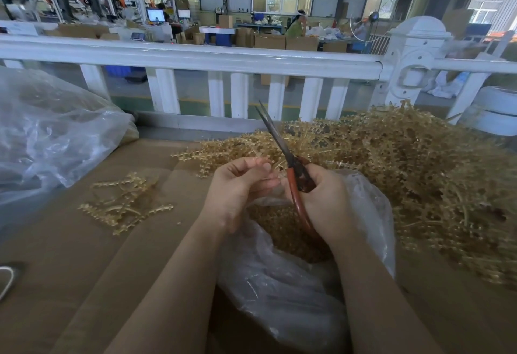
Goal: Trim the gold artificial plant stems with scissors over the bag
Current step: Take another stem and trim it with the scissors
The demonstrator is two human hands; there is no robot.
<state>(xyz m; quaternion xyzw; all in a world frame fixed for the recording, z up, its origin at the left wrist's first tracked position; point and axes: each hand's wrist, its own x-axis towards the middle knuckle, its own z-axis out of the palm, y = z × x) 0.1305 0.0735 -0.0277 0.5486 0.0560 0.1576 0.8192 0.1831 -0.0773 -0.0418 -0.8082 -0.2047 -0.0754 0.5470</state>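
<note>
My right hand (324, 199) grips the red handles of the scissors (279, 141), whose blades point up and away, slightly parted. My left hand (240, 185) pinches a thin gold stem (275, 165) that runs toward the scissors' pivot. Both hands hover over a clear plastic bag (279, 283) with gold trimmings (279, 227) inside its open mouth. A big heap of gold plant stems (405, 172) lies to the right.
A few cut gold sprigs (126, 202) lie on the brown cardboard surface (84, 255) at left. A large crumpled clear bag (50, 130) sits at far left. A white railing (195, 60) runs across behind, with a workshop and people beyond.
</note>
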